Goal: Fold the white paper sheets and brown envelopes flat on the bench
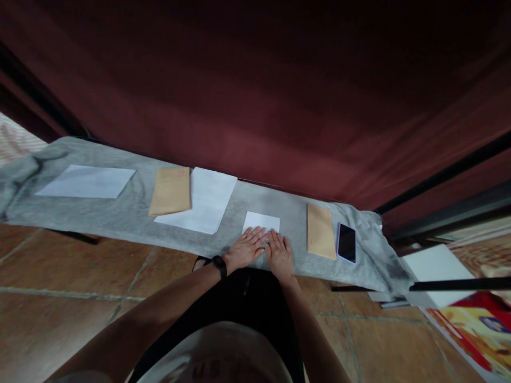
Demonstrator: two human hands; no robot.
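Note:
A small white piece of paper (261,220), apparently folded, lies on the grey cloth in front of me. My left hand (246,249), with a dark band on its wrist, rests flat across the paper's near left part, fingers stretched out. Beside it, my right hand (279,254) lies flat with its fingertips at the paper's near right edge. The hands almost touch, and they cover the paper's near edge. Left of them is a stack of white sheets (207,205), partly under brown envelopes (171,190). Another brown envelope stack (320,231) lies to the right.
A phone (346,243) lies near the right end of the long, narrow, cloth-covered table (131,221). More white paper (88,182) is at the far left. A dark red curtain (255,106) hangs along the back edge. A white box (437,268) and a colourful carton (477,330) stand at right.

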